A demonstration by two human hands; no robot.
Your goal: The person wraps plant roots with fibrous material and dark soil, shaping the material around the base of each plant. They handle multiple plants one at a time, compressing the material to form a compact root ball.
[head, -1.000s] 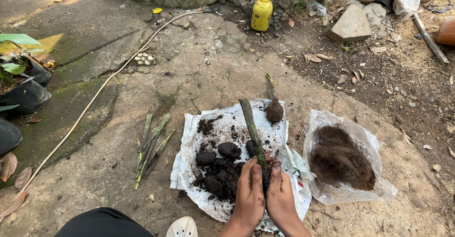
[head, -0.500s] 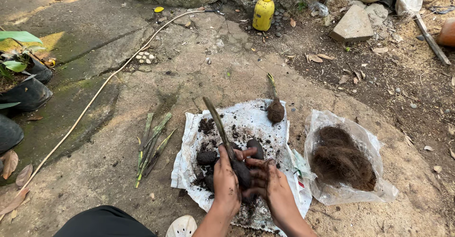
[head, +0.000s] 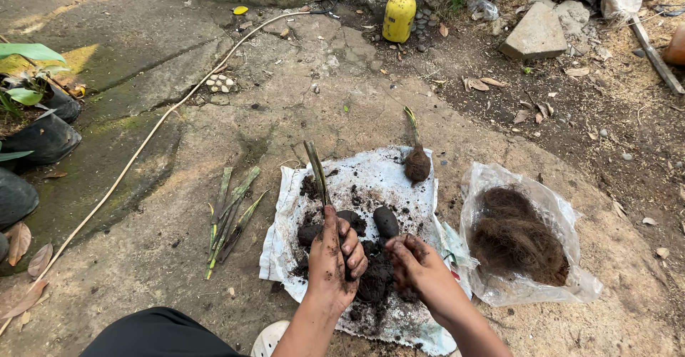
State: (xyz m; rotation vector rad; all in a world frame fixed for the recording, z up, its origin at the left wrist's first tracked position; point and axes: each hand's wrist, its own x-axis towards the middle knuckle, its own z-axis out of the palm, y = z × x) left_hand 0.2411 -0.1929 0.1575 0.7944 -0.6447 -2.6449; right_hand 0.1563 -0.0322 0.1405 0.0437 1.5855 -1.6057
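My left hand [head: 335,251], smeared with soil, is closed around the base of a green stem cutting [head: 315,171] that sticks up and away from me. My right hand [head: 421,268] rests with curled fingers on the heap of dark soil [head: 376,278] on a white plastic sheet [head: 378,178]. Two shaped soil balls [head: 386,221] lie just beyond my fingers. A stem wrapped in a brown fibre ball [head: 417,163] lies at the sheet's far edge.
A clear bag of brown coconut fibre [head: 515,237] lies to the right. Several green stem cuttings [head: 230,213] lie to the left. A yellow bottle [head: 398,13], a stone block [head: 536,31], black plant bags [head: 39,132] and a thin hose [head: 153,134] surround the spot.
My hands have separated. The left hand carried the stem leftward and stood it more upright, while the right hand dropped onto the soil heap.
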